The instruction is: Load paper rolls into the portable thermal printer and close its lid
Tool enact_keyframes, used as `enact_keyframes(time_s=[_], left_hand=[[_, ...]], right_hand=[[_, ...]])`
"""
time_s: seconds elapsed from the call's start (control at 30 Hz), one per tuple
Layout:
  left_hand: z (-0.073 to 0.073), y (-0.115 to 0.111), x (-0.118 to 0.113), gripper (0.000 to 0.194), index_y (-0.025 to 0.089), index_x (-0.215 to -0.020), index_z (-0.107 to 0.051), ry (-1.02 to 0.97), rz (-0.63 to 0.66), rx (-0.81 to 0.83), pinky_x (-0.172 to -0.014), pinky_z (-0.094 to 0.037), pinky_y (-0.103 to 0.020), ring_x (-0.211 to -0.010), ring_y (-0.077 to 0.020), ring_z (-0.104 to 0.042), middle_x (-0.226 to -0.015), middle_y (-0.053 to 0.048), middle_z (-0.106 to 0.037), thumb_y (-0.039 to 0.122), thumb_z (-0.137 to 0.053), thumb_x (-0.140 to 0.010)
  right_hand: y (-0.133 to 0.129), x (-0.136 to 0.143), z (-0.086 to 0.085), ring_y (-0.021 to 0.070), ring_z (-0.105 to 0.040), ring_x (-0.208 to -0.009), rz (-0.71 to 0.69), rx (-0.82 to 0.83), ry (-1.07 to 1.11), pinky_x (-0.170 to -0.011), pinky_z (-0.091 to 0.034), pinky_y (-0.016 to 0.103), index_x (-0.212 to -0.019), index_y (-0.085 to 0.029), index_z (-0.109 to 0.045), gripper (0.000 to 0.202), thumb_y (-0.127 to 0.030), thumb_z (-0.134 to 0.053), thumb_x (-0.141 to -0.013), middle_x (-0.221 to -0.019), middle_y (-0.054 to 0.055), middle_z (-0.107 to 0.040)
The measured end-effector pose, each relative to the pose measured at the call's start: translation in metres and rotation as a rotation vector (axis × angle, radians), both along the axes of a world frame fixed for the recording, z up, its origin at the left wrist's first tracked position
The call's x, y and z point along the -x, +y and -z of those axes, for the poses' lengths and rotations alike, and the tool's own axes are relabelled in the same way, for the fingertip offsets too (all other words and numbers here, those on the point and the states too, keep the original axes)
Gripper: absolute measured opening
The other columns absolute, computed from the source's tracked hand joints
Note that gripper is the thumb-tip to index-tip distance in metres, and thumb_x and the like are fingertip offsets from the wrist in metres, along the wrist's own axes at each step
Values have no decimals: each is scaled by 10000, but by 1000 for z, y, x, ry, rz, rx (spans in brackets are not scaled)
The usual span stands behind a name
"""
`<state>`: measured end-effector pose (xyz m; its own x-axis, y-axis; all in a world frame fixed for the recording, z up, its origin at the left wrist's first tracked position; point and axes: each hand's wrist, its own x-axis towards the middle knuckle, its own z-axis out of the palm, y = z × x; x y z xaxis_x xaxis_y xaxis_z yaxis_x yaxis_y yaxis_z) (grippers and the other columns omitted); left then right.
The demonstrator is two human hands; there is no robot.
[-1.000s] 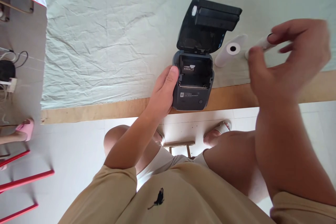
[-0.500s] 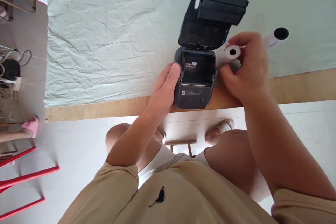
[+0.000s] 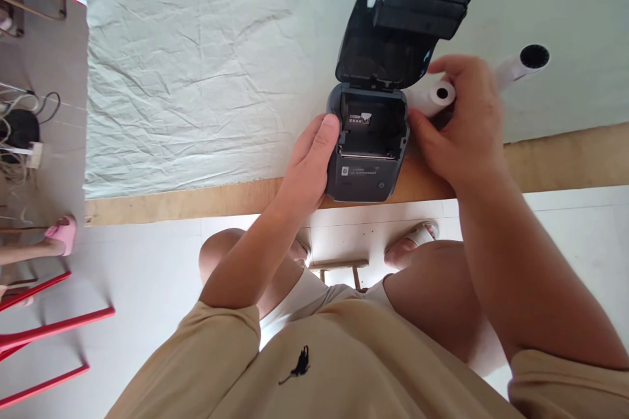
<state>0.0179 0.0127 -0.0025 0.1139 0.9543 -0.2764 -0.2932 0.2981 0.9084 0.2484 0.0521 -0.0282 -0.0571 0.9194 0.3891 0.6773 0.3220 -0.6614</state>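
Note:
A dark portable label printer (image 3: 366, 177) lies at the table's front edge. Its lid (image 3: 400, 26) is swung up, and the paper bay inside looks bare. My left hand (image 3: 312, 160) grips the printer's left side, thumb on top near the bay. To the right stands a white paper roll (image 3: 430, 99) with a dark core hole, close against the printer. My right hand (image 3: 469, 121) is spread around this roll, thumb tip by the printer's right side and index finger stretched toward the lid. A second white roll (image 3: 514, 72) with a wider dark core stands behind that hand.
A wrinkled pale green cloth (image 3: 196, 78) covers the table, with its wooden edge (image 3: 565, 157) bare in front. At left are red metal legs (image 3: 59, 327), cables (image 3: 24, 150) and another person's pink-slippered foot (image 3: 61, 236).
My right thumb has moved in toward the printer's side, and the index finger has straightened away from the paper roll toward the lid. The whole view has shifted slightly.

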Motion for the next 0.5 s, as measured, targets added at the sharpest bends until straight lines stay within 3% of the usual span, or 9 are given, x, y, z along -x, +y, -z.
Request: enact_keyframes(time_s=[0.1,0.23,0.37,0.5], left_hand=[[-1,1,0,544,215,-1058,-736,-14,5,21,-849,-761,-355,-1182,-293,-859,-963,-44,-762,717,-535,-1117],[0,1,0,528,214,-1024,-732,11,0,-2,-835,-755,-344,-1165,-288,-860,-953,-37,-763,698,-545,-1122],[1,1,1,522,221,-1044,-743,-24,26,-14,-889,-758,-369,-1240,-302,-843,-1002,-38,-780,703,-559,-1116],[3,0,1,531,226,-1046,-734,-20,18,-8,-856,-755,-377,-1215,-315,-850,-993,-42,-777,725,-563,-1105]], right_hand=[[0,-1,3,284,-752,-1034,-67,28,41,-924,-668,509,-1457,-402,-553,610,-250,-767,-906,-1235,48,-758],[0,-2,5,321,-746,-1163,-52,-50,-40,-1044,-646,549,-1343,-343,-681,450,-281,-784,-910,-1274,98,-734],[-3,-1,1,290,-757,-1049,-78,18,37,-1003,-665,533,-1515,-403,-577,613,-266,-761,-947,-1254,62,-758],[-2,-2,5,340,-722,-1209,-63,-72,-55,-1113,-632,612,-1414,-365,-690,529,-306,-815,-903,-1283,104,-697]])
